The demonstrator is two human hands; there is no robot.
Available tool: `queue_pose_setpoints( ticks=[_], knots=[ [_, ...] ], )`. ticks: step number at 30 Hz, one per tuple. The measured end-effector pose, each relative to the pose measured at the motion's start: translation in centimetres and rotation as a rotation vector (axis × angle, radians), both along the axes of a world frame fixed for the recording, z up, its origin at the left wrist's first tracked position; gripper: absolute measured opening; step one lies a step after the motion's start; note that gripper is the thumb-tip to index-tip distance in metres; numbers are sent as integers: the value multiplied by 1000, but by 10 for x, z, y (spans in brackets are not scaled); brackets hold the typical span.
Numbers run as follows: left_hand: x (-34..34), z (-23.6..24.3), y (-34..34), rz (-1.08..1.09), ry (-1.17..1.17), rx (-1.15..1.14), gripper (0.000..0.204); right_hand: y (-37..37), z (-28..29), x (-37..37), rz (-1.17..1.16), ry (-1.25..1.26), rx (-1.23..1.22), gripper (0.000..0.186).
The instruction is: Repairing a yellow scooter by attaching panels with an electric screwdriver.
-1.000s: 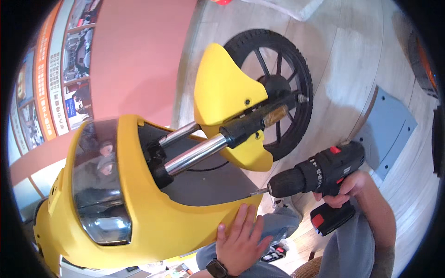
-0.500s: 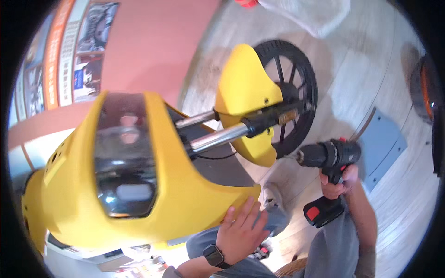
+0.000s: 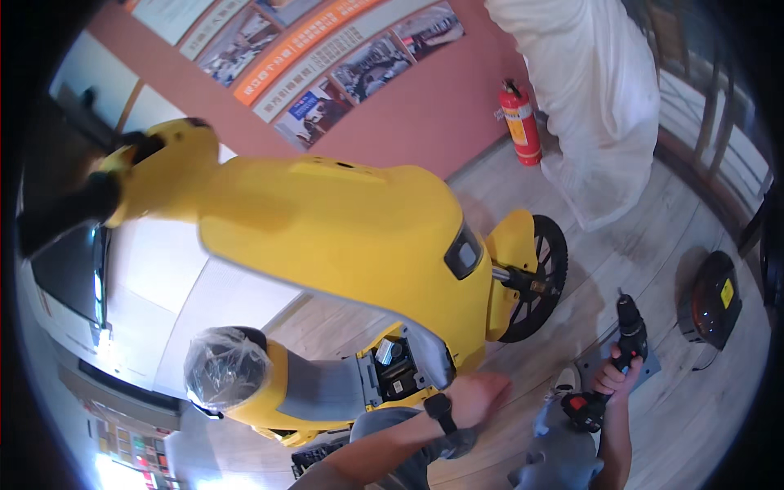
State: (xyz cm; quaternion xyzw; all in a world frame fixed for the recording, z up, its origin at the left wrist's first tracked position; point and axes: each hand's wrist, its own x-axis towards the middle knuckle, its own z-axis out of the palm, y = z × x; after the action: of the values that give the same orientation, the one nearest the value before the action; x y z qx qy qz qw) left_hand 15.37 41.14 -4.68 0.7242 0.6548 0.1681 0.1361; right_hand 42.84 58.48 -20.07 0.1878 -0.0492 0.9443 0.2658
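My right hand (image 3: 618,377) is wrapped round the grip of a black cordless drill (image 3: 631,322), whose chuck points up and away from me. The drill's battery hangs low, near my knee. Left of it, my left hand (image 3: 482,398), with a dark watch on the wrist, is beside the lower front body of a yellow scooter (image 3: 343,212). Motion smears its fingers, and I cannot tell whether it touches the scooter. An uncovered compartment (image 3: 400,369) in the scooter's footboard shows dark parts inside. The black front wheel (image 3: 558,278) stands beyond, under a yellow fender (image 3: 513,233).
A grey panel (image 3: 651,369) lies on the floor behind the drill. Farther right sits a glossy dark rounded object (image 3: 713,298). A red fire extinguisher (image 3: 520,122) and something draped in white sheeting (image 3: 604,106) stand near the wall. Plastic film (image 3: 224,367) covers the scooter's seat end.
The view has swung back, showing the whole scooter. My left hand has come off the yellow body's edge or slid along it. The drill has turned from pointing left at the wheel to pointing up.
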Motion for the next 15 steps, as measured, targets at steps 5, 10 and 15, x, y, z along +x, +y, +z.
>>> queue_pose_setpoints(
  ticks=[5,10,15],
  knots=[
    [12,-1,-17,134,-112,63,14,-23,80,58,-103,167,24,33],
    [16,7,-48,-118,16,-257,26,-69,145,89,-110,292,86,29],
    [41,41,-108,-120,-28,-222,28,-132,187,82,13,376,107,29]
  ],
)
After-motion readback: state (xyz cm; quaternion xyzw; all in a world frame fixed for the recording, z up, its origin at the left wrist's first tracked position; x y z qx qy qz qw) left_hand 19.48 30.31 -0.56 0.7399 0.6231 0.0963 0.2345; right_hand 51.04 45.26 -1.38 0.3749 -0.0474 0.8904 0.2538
